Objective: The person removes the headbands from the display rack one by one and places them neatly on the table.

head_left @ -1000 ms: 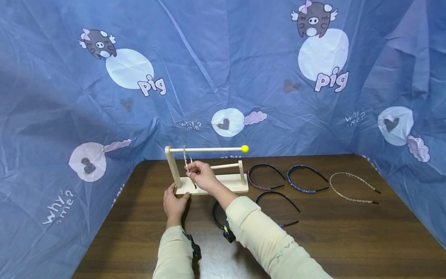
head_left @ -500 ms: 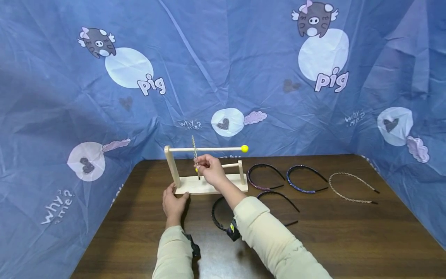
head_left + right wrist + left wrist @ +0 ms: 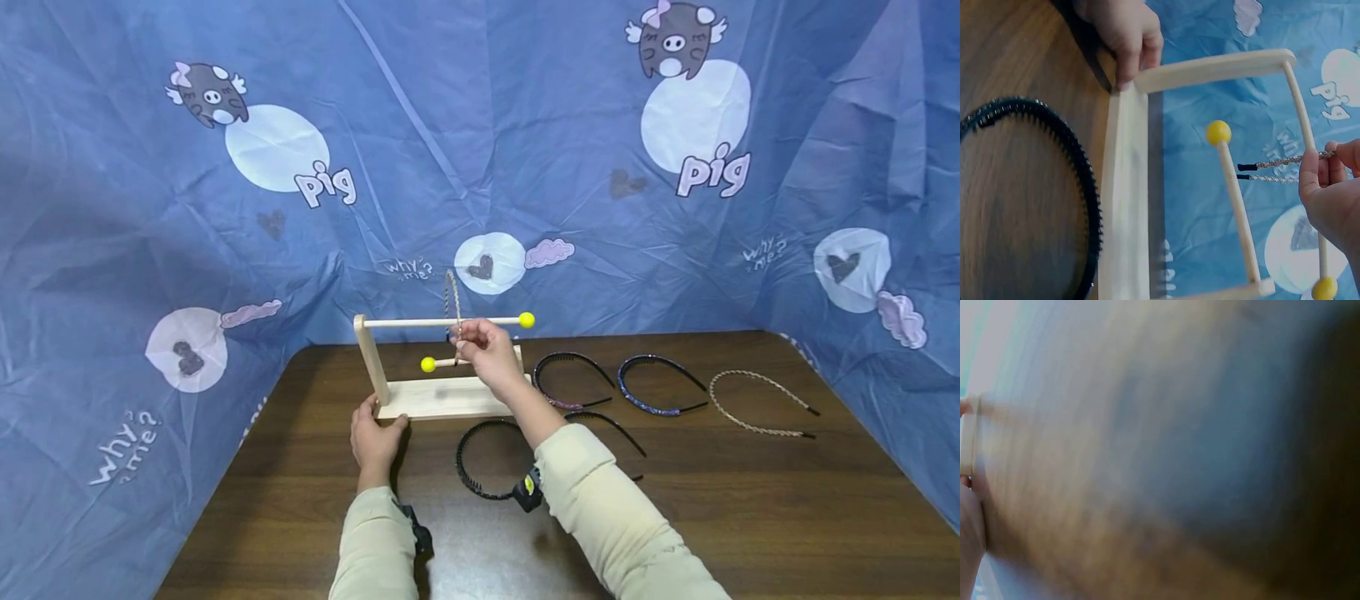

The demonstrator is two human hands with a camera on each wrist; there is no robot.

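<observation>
In the head view my left hand [image 3: 377, 437] grips the left end of a pale wooden two-rod stand [image 3: 442, 398]. My right hand [image 3: 486, 358] pinches a thin beaded headband [image 3: 455, 296] between thumb and fingers at the stand's upper rod [image 3: 408, 322]. The band's arch rises above this rod, and its black-tipped ends [image 3: 1247, 167] point down past it, as the right wrist view shows. Below is the shorter lower rod with a yellow ball end [image 3: 428, 364]. Only an edge of the left hand [image 3: 969, 531] shows in the blurred left wrist view.
A black toothed headband [image 3: 468, 479] lies in front of the stand. Right of it are a dark pink headband [image 3: 551, 402], a blue one [image 3: 651, 408] and a beige braided one [image 3: 738, 423]. Another dark headband [image 3: 618, 429] is partly under the right arm. A blue printed cloth [image 3: 480, 167] hangs behind.
My right hand has moved the beaded headband rightward along the upper rod and raised it, uncovering the lower rod's yellow ball. The left hand stays put on the stand.
</observation>
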